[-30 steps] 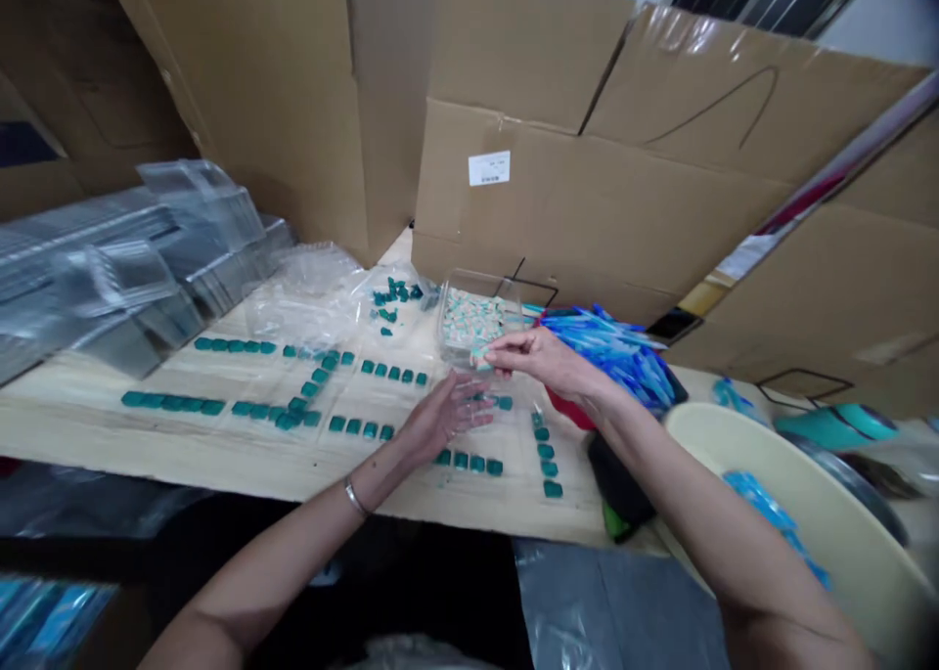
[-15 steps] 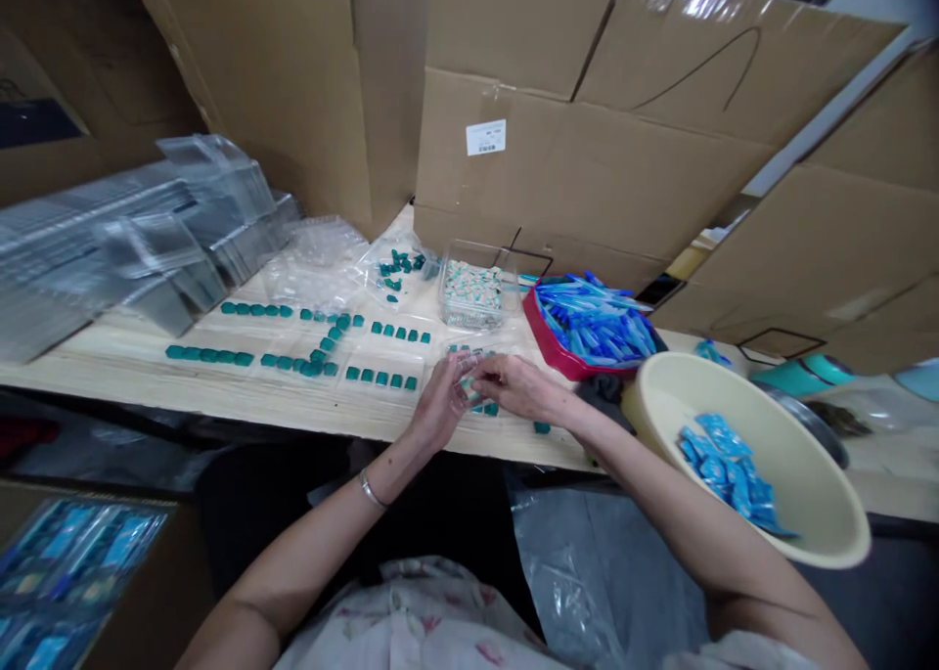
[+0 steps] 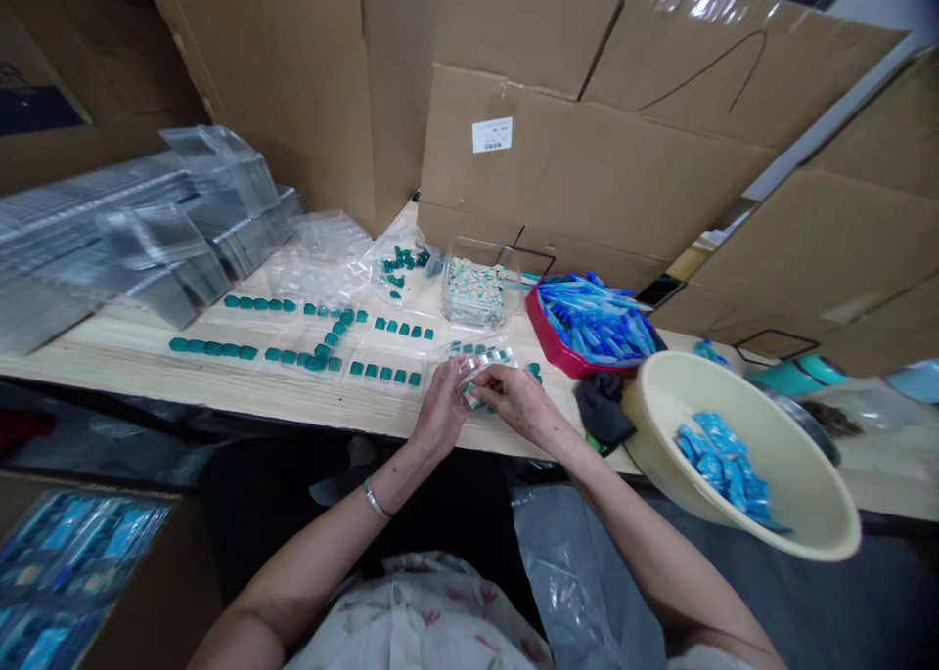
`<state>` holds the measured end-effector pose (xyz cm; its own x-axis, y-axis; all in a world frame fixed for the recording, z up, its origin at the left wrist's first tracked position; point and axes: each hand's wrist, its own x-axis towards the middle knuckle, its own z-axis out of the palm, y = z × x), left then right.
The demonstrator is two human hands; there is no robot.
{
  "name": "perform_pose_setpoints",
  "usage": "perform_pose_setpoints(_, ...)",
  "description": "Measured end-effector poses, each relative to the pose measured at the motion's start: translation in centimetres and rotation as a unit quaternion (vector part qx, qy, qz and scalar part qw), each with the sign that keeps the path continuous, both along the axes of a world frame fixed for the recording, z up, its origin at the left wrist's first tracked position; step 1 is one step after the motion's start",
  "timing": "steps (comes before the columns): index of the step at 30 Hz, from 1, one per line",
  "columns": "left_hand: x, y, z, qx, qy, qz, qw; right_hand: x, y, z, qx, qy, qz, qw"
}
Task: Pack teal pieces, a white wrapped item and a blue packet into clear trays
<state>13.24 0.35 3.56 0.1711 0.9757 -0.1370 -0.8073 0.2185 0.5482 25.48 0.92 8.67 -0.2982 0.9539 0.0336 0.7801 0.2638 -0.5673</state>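
Just above the near edge of the table, my left hand [image 3: 442, 408] grips a small clear plastic tray [image 3: 485, 359] that holds pale and green pieces. My right hand [image 3: 516, 404] is at the tray's near side, thumb and fingers pinched together; what they hold, if anything, is too small to make out. Rows of dark green pieces [image 3: 385, 372] lie in clear trays to the left of my hands. Behind the hands stands a clear box [image 3: 475, 289] full of small whitish-green pieces. Partly under my hands, another clear tray [image 3: 469, 347] with green pieces shows.
A red tray [image 3: 552, 342] heaped with blue pen-like sticks stands right of the box. Farther right is a cream basin [image 3: 814, 513] with blue packets. Stacked clear plastic cases [image 3: 110, 225] fill the left, and cardboard [image 3: 558, 161] walls the back.
The tray in my left hand has tilted, so its row of pieces now shows more. My right hand stays pinched close to it. The camera view has shifted slightly.
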Motion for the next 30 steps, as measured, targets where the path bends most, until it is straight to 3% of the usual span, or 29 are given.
perform_pose_setpoints(8, -0.4, 0.2, 0.1, -0.031, -0.037, -0.047, 0.998, -0.2, -0.5, -1.5, 0.077, 0.052, -0.061, 0.994)
perform_pose_setpoints(17, -0.5, 0.1, 0.3, -0.038, -0.046, -0.043, 0.997, -0.8, -2.7, -0.9, 0.176, -0.040, -0.012, 0.984)
perform_pose_setpoints(21, -0.4, 0.0, 0.2, -0.031, -0.031, -0.038, 0.998, -1.3, -3.0, -0.5, 0.167, -0.105, 0.001, 0.980)
perform_pose_setpoints(30, -1.1, 0.1, 0.3, -0.027, -0.035, -0.061, 0.997, 0.4, -1.8, 0.1, 0.138, -0.001, 0.097, 0.986)
